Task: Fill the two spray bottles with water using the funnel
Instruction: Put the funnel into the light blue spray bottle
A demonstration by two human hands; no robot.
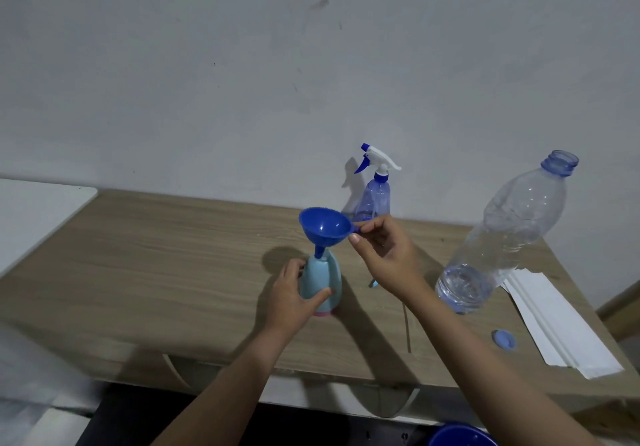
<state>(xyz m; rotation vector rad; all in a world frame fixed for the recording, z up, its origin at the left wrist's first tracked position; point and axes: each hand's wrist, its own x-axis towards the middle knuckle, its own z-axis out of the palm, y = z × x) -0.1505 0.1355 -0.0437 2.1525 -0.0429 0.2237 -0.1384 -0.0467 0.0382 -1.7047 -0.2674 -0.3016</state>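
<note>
Against a grey wall (242,64), wooden table (156,255), white paper (561,324)

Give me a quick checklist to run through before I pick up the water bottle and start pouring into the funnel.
1. Funnel spout seated in the neck of the light blue spray bottle: ok, though it leans a little.
2. Light blue spray bottle steadied: ok, the left hand grips its body on the table.
3. Funnel held: ok, the right hand pinches its tab.
4. Water bottle uncapped: ok, its neck is open and the cap lies on the table.
5. A hand free to pour: not ok, both are occupied.
6. Second spray bottle opened for filling: not ok, its trigger head is on.
</note>
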